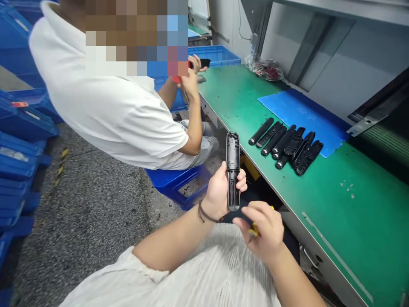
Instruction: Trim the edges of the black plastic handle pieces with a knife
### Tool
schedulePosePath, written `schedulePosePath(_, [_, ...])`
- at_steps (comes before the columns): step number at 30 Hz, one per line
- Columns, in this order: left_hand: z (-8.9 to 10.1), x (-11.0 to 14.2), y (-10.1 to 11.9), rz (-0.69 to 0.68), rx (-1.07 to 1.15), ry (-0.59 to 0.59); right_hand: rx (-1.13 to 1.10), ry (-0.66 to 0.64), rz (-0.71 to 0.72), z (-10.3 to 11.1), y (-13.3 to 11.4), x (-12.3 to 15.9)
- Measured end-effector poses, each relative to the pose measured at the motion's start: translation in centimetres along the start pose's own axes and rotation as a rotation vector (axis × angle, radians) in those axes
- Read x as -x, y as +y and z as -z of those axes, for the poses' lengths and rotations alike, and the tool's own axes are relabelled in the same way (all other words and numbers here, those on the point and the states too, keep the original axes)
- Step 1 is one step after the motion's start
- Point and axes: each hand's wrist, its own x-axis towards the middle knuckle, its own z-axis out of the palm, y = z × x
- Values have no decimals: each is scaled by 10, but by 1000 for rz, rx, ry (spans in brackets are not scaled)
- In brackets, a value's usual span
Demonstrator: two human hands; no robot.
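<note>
My left hand [217, 192] is closed around the narrow handle part of a black plastic housing half [233, 152]. The shell stands nearly upright in my palm, its hollow, ribbed inside facing me and its wider end at the top. Just below and to the right of its rounded lower end is my right hand [267, 230], with the fingers curled in. Between them shows part of a small yellow-handled tool [254, 230]; its tip is blurred and mostly hidden, so its kind is unclear.
Several black housing pieces [281, 143] lie in a row on the green table [335, 204], beside a blue sheet [303, 115]. At left a co-worker in a white shirt [128, 115] sits on a blue stool [172, 183]. Blue crates [19, 170] line the far left; a plastic bag [268, 70] lies at the back.
</note>
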Motion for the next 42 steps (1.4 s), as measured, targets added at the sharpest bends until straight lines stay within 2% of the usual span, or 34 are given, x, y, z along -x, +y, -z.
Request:
schedulePosePath(5, [-5,1,-16,81,-65,-31,201,-91,185,6,-9,5])
schedulePosePath(8, [-5,1,-18,109,-143,-80,234,-121,196,12,-12,6])
schedulePosePath(12, [-2,4,-16,64,-223,-129,31,-30,58,27,-17,-3])
schedulePosePath(15, [0,8,-17,-19,-258,-159,-53,23,-72,34,-14,-18])
schedulePosePath(21, [3,11,-26,-315,-425,-180,-5,124,-310,22,2,-43])
schedulePosePath(26, [12,13,-27,-498,-611,-132,-256,37,-424,10,-6,-48])
schedulePosePath(28, [14,14,-29,-528,-666,-97,-303,1,-466,7,-10,-48])
schedulePosePath(31, [14,15,-33,-500,-642,-60,-403,37,-592,3,-14,-49])
schedulePosePath(34, [12,13,-35,-396,-505,-124,-523,155,-688,3,-12,-48])
schedulePosePath(36, [11,10,-34,-313,-403,-174,-484,194,-683,5,-6,-45])
schedulePosePath(38, [12,7,-30,-230,-344,-187,-358,150,-705,11,4,-41])
schedulePosePath(42, [22,3,-21,-122,-445,-206,-172,-96,-741,35,28,-35])
